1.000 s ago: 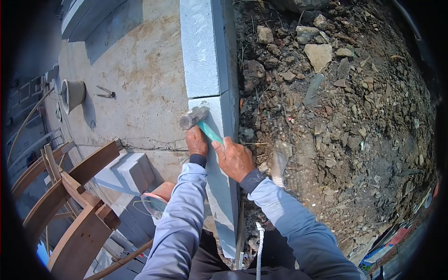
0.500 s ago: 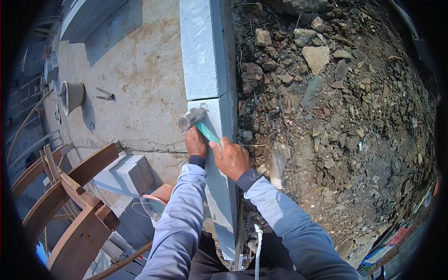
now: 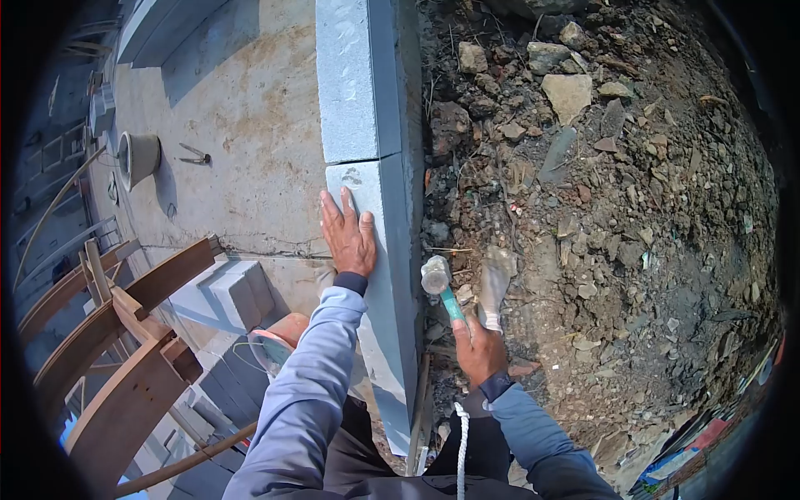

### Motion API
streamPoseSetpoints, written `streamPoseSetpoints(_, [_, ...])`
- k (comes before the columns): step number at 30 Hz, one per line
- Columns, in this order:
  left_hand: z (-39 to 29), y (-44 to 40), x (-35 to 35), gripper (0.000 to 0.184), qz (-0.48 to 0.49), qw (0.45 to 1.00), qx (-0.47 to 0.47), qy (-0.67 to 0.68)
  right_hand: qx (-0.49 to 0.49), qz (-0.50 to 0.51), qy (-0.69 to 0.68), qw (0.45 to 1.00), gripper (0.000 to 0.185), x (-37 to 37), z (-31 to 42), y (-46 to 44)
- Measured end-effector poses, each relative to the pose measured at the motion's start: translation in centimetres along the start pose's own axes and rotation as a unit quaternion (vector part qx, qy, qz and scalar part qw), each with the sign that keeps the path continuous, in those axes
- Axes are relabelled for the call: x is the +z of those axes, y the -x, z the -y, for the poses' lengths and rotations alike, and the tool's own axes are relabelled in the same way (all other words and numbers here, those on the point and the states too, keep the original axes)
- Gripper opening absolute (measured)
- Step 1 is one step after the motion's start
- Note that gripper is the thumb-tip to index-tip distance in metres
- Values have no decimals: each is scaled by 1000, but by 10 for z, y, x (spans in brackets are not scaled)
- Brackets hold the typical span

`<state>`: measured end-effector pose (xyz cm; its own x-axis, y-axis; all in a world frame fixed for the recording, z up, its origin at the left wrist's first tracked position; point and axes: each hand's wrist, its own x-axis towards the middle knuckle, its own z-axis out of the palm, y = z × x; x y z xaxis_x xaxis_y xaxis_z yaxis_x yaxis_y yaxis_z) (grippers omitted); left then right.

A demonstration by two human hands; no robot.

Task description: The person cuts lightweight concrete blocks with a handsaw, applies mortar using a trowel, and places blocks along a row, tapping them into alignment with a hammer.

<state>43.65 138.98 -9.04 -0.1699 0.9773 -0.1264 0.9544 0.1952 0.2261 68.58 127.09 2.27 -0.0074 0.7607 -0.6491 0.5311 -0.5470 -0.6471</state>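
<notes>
My left hand (image 3: 348,236) lies spread on the top of a grey-white concrete block (image 3: 379,325), its fingers just short of the joint with another block (image 3: 348,83) beyond. My right hand (image 3: 482,350) grips the green handle of a club hammer (image 3: 435,275). The hammer's grey head hangs to the right of the block wall, apart from it, above the rubble side. A dark smudge marks the block top just ahead of my left fingertips.
Soil and broken stone (image 3: 617,250) cover the right side. On the concrete floor (image 3: 242,108) at left are a bucket (image 3: 142,158) and a pliers-like tool (image 3: 195,154). Brown timber framing (image 3: 125,375), stacked blocks (image 3: 225,292) and an orange container (image 3: 287,329) stand lower left.
The hammer has moved from above the block to the right of the wall and lower, in my right hand. My left hand has opened and now lies flat on the block.
</notes>
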Motion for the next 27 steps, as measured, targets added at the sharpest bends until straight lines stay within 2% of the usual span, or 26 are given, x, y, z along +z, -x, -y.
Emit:
streamPoseSetpoints(1, [-1,4,1,59,4,1000,-15,18,24,0,19,1000,36,-1,-22,5])
streamPoseSetpoints(4, [-12,-3,-23,56,92,991,-71,-59,61,-10,50,997,39,-7,-78,11])
streamPoseSetpoints(5, [-11,-7,-33,51,74,994,-50,-71,56,-21,39,997,40,-17,-84,12])
streamPoseSetpoints(7, [-11,-15,-65,47,163,977,-69,-119,65,-42,-18,997,44,-43,-81,11])
streamPoseSetpoints(8, [-12,-20,-82,45,207,965,-77,-140,52,-54,-3,997,44,-54,-82,10])
streamPoseSetpoints(9, [-7,-14,-89,45,173,970,-103,-139,41,-65,13,997,45,-64,-87,9])
streamPoseSetpoints(12, [-4,10,-118,48,149,977,-151,13,65,-50,17,996,47,-97,-94,10])
streamPoseSetpoints(14, [-23,37,-143,50,128,986,-109,17,49,-70,51,995,48,-120,-90,12])
streamPoseSetpoints(18, [-44,68,-200,57,220,966,-108,80,33,-73,81,993,47,-166,-82,21])
streamPoseSetpoints(21, [-53,75,-256,53,226,967,-81,90,58,-66,130,988,52,-192,-80,29])
streamPoseSetpoints(22, [-55,77,-274,53,214,962,-117,121,69,-55,146,985,53,-199,-82,31])
streamPoseSetpoints(27, [-17,109,-300,52,128,968,-135,168,139,-16,269,953,59,-221,-117,41])
